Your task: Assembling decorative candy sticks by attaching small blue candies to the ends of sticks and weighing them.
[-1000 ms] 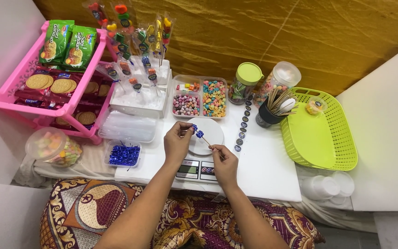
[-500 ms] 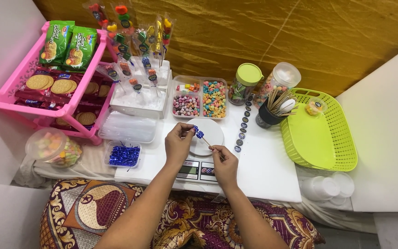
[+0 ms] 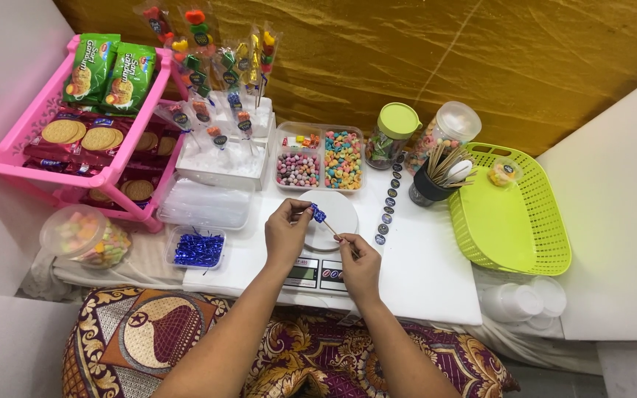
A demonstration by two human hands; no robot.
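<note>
So both hands are up over the white digital scale (image 3: 317, 271) sitting at the near edge of the counter (image 3: 422, 276), right around the middle of the shot. The left hand (image 3: 286, 234) is pinched narrow around a small blue candy (image 3: 318, 214) at the tip of a thin wooden skewer (image 3: 331, 228), and the right hand (image 3: 360, 259) is closed on the other end of that same stick, so the skewer runs on a slant from roughly 10 o'clock down to 4 o'clock between them. The candy hangs just above the scale's round white plate (image 3: 337, 217). At 12 o'clock from the hands there's a clear divided tray of mixed sweets (image 3: 320, 158), and at 11 o'clock a white foam block (image 3: 223, 158) with finished wrapped candy sticks (image 3: 219, 44) poking up out of it. Over at 2 o'clock: a green-lidded jar (image 3: 392, 133), a clear jar (image 3: 451, 129), and a dark cup full of bare skewers (image 3: 433, 180). A lime green basket (image 3: 514, 221) sits at 3 o'clock. At 9 o'clock there's a little tub of blue twist ties (image 3: 197, 248), and beyond it at 10 o'clock a pink rack (image 3: 75, 158) loaded with biscuit packs.
</note>
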